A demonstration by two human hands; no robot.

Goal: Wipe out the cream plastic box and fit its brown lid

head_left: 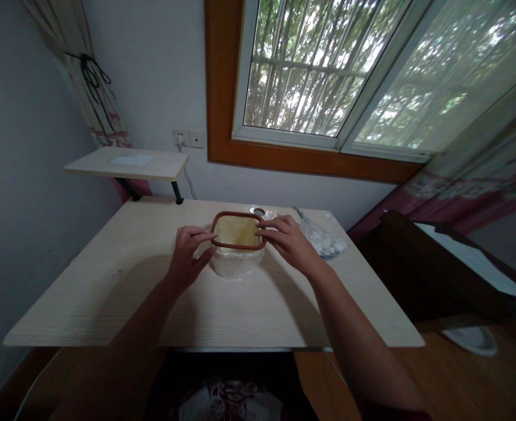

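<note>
A rectangular food container lid with a brown rim and a see-through, yellowish middle is at the centre of the table. Below it stands a clear container; I cannot tell whether the lid rests on it all round. My left hand grips the lid's left edge, fingertips on the rim and thumb lower down. At the opposite edge, my right hand has its fingertips on the rim, its thumb mostly hidden. Just behind the lid lies clear plastic with a dark ring-like shape.
A clear bag of small pale pieces lies at the back right of the table. On the back left stands a raised shelf with a paper. Wall sockets and a window are behind.
</note>
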